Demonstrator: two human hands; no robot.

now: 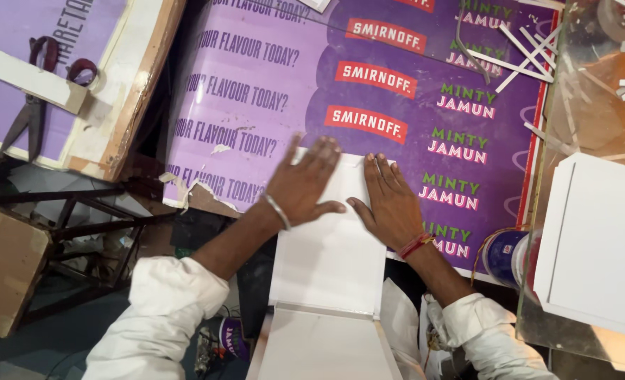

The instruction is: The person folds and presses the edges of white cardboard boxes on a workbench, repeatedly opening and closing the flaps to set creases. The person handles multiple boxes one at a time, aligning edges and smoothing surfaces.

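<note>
At the far left edge of the view, a pair of scissors with dark red handles lies on a separate purple board, well apart from the work and out of reach of either hand. Moving right, the large purple printed sheet covers the work surface; its lower left corner is torn and ragged, and a snag there could tear further if the sheet is dragged. The left hand lies flat, fingers spread and gripping nothing, pressing down on the upper left part of the white folded board. The right hand lies just beside it, likewise open and flat, palm down on the upper right part of the same board. The board sits at the near edge of the printed sheet, its far edge under both palms and its lower flap overhanging toward the person. Judged risk: with no grasp, only downward pressure, the board could slide or skew on the glossy sheet, and uneven pressure between the hands could leave a crooked crease. At the right, a stack of white panels rests on a transparent sheet, with white offcut strips scattered near the far right corner; these lie clear of both hands.
</note>
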